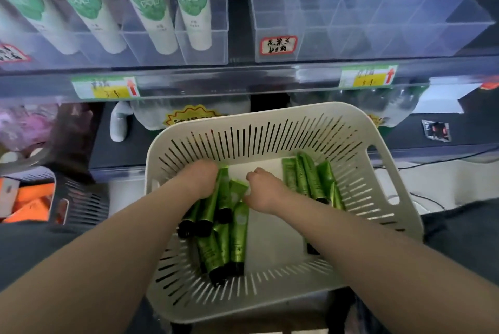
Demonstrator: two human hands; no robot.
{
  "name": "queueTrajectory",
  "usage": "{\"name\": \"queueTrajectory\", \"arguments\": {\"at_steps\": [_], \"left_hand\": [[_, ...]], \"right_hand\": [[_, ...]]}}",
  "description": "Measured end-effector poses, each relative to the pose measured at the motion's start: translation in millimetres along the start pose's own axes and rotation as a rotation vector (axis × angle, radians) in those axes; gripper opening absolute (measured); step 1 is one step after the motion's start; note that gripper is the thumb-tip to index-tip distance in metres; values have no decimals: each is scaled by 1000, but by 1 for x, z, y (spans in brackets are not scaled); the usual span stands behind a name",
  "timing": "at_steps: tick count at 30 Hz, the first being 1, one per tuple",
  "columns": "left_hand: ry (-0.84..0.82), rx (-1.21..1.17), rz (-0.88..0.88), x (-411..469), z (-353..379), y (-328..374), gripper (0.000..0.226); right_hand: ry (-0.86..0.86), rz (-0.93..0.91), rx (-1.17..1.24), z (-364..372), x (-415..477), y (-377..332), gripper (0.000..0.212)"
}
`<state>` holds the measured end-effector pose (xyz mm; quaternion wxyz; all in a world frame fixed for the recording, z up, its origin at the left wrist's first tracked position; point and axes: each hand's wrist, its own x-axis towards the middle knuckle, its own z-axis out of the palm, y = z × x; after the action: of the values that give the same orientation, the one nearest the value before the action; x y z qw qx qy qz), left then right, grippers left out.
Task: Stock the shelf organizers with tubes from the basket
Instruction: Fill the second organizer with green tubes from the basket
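A cream slotted basket [388, 171] sits low in front of me and holds several green tubes with black caps. My left hand [201, 181] is curled around a bunch of the green tubes [212, 205] near the basket's middle. Beside it my right hand [266, 189] closes on the flat end of another green tube [239, 233]. More green tubes [310, 180] lie at the basket's right side. Up on the shelf stands a clear acrylic organizer [378, 15] with divided cells, mostly bare, with green tubes in its back row.
A second clear organizer [199, 45] at upper left holds tall white tubes with green print. Price tags [108, 88] line the shelf edge. A dark basket [78, 198] with orange packs sits at lower left. Cables run along the right.
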<state>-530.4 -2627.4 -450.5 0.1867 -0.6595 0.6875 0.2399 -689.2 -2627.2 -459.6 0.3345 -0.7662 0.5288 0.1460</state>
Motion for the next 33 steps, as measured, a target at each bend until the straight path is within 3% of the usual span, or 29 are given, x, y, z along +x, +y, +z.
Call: {"name": "queueTrajectory", "arguments": {"at_steps": [7, 13, 21, 27, 30, 33], "left_hand": [[17, -79, 94, 24, 10, -1, 26], [4, -53, 135, 34, 9, -4, 26], [-9, -5, 115, 36, 7, -5, 27], [-45, 27, 147, 32, 3, -7, 24], [-41, 27, 163, 31, 1, -9, 20], [-36, 23, 168, 28, 0, -9, 18]], "right_hand": [[-65, 56, 160, 11, 34, -18, 25], [-86, 88, 237, 14, 56, -32, 26], [-49, 278, 460, 22, 85, -33, 25], [-74, 382, 676, 22, 89, -36, 5], [-70, 401, 796, 20, 82, -38, 34], [-87, 395, 822, 18, 74, -36, 46]]}}
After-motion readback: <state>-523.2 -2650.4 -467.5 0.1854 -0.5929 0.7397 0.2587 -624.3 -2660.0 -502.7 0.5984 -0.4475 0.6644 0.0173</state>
